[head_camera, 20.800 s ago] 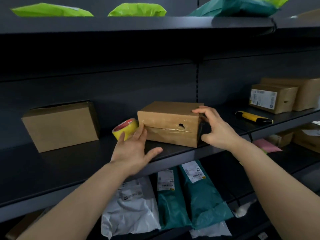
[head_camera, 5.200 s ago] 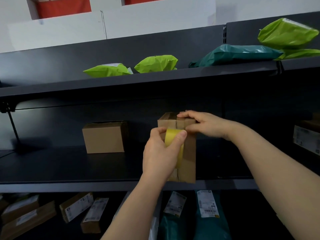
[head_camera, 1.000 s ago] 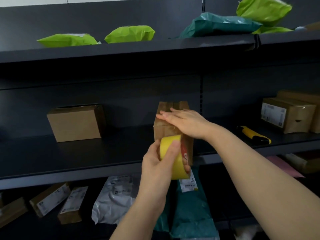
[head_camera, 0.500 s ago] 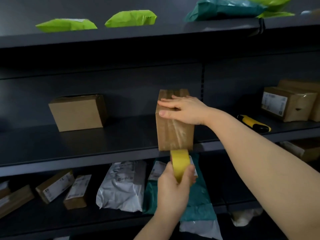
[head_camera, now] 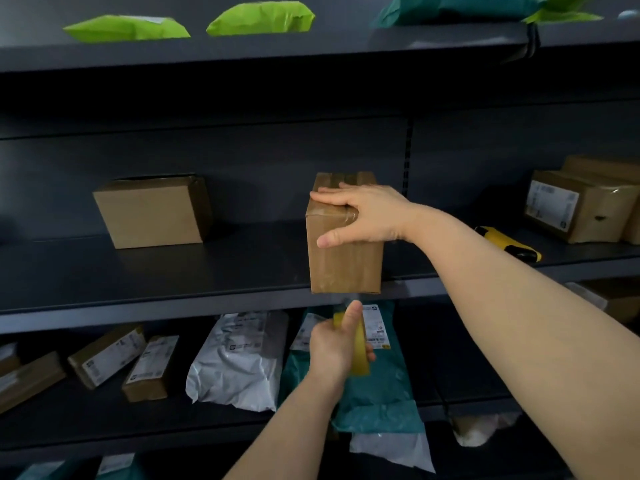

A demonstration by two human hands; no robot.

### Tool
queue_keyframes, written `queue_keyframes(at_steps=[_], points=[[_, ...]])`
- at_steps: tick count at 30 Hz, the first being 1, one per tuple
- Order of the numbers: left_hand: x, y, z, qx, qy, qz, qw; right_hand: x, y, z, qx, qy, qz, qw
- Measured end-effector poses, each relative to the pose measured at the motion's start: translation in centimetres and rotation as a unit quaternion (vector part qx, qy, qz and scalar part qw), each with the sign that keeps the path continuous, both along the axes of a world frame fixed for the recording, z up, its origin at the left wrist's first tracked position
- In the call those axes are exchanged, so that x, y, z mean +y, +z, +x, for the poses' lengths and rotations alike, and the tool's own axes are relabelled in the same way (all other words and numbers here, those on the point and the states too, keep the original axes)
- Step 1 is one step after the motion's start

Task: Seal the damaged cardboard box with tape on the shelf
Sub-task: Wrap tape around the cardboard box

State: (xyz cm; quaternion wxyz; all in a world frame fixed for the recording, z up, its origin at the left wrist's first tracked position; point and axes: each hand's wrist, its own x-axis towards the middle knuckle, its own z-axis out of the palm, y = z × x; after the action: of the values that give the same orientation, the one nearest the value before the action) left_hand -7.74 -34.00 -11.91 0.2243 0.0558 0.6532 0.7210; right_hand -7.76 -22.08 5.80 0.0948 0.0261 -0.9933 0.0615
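1. The cardboard box (head_camera: 344,261) stands on end at the front edge of the shelf (head_camera: 173,299), long axis vertical, one narrow face toward me
2. My right grip (head_camera: 367,216) is on it: fingers straight & flat on the top, thumb laid across the front face, so it is spread and pressing, not closed round
3. My left grip (head_camera: 332,348) is closed round the yellow tape roll (head_camera: 360,355), thumb on the rim. It hangs below the shelf lip, just under the box's bottom front edge
4. So the box lies straight up from the left grip, and the roll is in line w/ the box's long axis. A strip seems to run from roll to bottom edge, but it is blurred, so I cannot be sure
5. My judgement: the front face looks taped, so next the strip must be parted or led under the bottom. The yellow cutter (head_camera: 509,244) lies on the shelf to the right, nearer my right arm, apart from the box
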Motion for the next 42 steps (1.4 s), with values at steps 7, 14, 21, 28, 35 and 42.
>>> queue_keyframes(at_steps=[7, 14, 21, 28, 35, 42], points=[[-0.1, 1.2, -0.9, 0.004, -0.014, -0.034, 0.999, 0.4, 0.1, -0.4, -0.003, 0.003, 0.017, 1.0], [0.3, 1.8, -1.5, -0.029, -0.018, -0.035, 0.999, 1.1, -0.3, -0.7, 0.031, 0.039, 0.028, 0.998], [-0.1, 0.5, -1.9, 0.135, 0.182, -0.122, 0.966, 1.4, -1.3, -0.1, 0.144, 0.01, -0.058, 0.988], [-1.0, 1.0, -0.5, 0.171, 0.213, -0.099, 0.957, 2.3, -2.2, -0.1, 0.159, 0.037, -0.216, 0.963], [-3.8, 8.1, 1.7, 0.185, 0.091, 0.029, 0.978, 2.9, 4.2, 1.6, 0.133, 0.066, -0.345, 0.927], [-3.3, 13.7, -0.8, 0.246, 0.085, -0.061, 0.964, 2.2, 4.3, -1.7, 0.313, -0.024, -0.198, 0.929]])
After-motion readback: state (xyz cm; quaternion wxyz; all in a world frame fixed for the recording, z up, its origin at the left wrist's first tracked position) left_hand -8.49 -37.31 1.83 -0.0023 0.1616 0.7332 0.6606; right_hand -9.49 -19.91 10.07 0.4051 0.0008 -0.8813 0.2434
